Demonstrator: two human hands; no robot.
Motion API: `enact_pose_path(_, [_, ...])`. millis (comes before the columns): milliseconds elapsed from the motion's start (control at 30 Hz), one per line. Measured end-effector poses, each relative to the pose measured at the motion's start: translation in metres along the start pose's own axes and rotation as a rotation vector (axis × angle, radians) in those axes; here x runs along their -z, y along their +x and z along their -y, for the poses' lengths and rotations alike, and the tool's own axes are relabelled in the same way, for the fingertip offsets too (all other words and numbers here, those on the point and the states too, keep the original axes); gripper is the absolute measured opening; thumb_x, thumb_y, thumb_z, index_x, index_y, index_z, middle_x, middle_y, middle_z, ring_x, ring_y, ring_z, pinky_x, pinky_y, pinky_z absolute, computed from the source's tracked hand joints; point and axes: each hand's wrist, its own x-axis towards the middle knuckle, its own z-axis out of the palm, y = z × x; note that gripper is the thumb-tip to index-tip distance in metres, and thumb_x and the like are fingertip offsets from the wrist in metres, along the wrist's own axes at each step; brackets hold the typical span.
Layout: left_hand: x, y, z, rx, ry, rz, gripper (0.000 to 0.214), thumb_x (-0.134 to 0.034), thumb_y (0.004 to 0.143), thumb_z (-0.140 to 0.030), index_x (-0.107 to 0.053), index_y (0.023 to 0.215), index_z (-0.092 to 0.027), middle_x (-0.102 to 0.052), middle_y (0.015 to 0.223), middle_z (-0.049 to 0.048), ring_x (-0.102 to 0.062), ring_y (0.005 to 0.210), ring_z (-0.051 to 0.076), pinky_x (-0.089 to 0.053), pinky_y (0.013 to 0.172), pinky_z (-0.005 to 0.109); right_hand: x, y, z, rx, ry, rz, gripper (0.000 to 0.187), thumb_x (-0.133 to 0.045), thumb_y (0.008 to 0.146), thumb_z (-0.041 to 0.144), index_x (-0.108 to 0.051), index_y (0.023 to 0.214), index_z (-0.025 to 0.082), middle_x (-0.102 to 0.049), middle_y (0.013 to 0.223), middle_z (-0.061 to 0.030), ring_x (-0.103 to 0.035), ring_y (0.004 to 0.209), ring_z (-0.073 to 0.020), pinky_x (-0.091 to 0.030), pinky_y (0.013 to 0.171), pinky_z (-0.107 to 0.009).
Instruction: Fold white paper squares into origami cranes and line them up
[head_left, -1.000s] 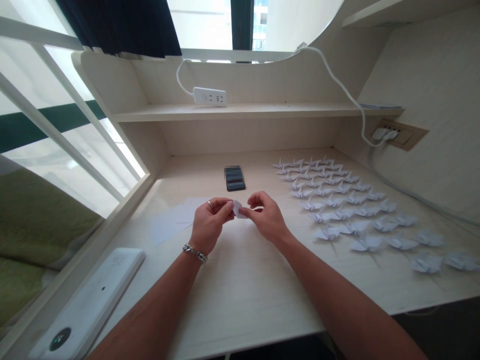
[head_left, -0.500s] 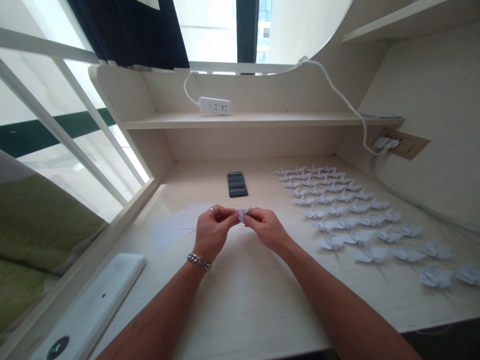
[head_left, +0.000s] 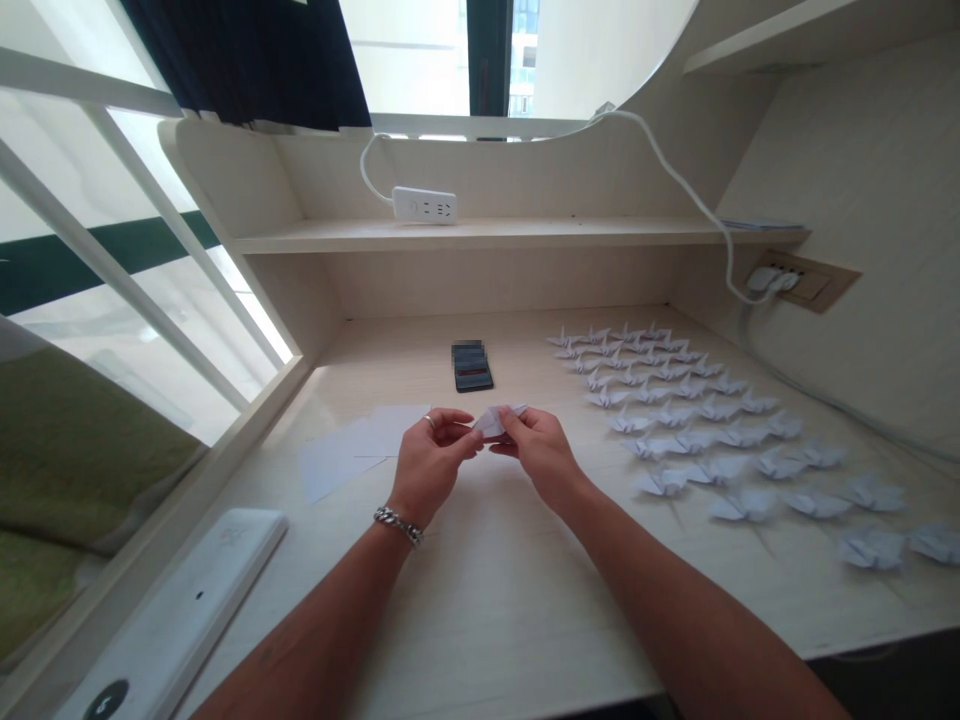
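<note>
A small folded piece of white paper is held up over the middle of the desk between both hands. My left hand, with a ring and a chain bracelet, pinches its left edge between thumb and fingers. On the other side my right hand grips the paper with the thumb on top; part of the fold is hidden behind the fingers. Several flat white paper sheets lie left of my left hand. To the right stand rows of folded paper cranes.
A dark phone lies beyond my hands. At the front left is a long white device. A white power strip rests on the shelf, and its cable runs to the wall socket.
The folded paper has turned, so a broader face shows between my hands. My right thumb has moved onto its top. The camera view has shifted slightly.
</note>
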Motion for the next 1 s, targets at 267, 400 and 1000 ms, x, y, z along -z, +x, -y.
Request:
enact_pose_path(267, [0.003,0.002,0.001,0.049,0.164,0.003,0.032,-0.077,0.064,-0.027,-0.064,0.089,-0.012,-0.068,0.065,0.0027,-0.06,0.059,0.013,-0.046,0.058,0.025,0.002,-0.002,0.0,0.028,-0.068,0.006,0.036,-0.075,0.068,0.047,-0.069,0.079,0.013,-0.073,0.072,-0.0059,-0.07,0.065,-0.0166,-0.052,0.06,-0.025])
enact_pose_path(400, [0.004,0.002,-0.001,0.05,0.215,0.051,0.032,-0.076,0.064,-0.025,-0.064,0.091,-0.012,-0.066,0.061,0.001,-0.056,0.056,0.012,-0.044,0.056,0.024,0.004,-0.001,0.0,0.032,-0.08,-0.02,0.035,-0.078,0.062,0.044,-0.07,0.075,0.013,-0.073,0.07,-0.0061,-0.068,0.065,-0.0164,-0.053,0.063,-0.027])
enact_pose_path(1000, [0.006,0.001,-0.008,-0.011,0.352,0.2,0.032,-0.065,0.074,-0.046,-0.065,0.067,-0.015,-0.056,0.055,-0.0005,-0.045,0.052,0.011,-0.035,0.052,0.025,0.004,-0.004,0.002,0.099,-0.217,0.155,0.028,-0.076,0.067,0.039,-0.067,0.069,0.013,-0.069,0.062,-0.0051,-0.064,0.056,-0.0147,-0.051,0.055,-0.026])
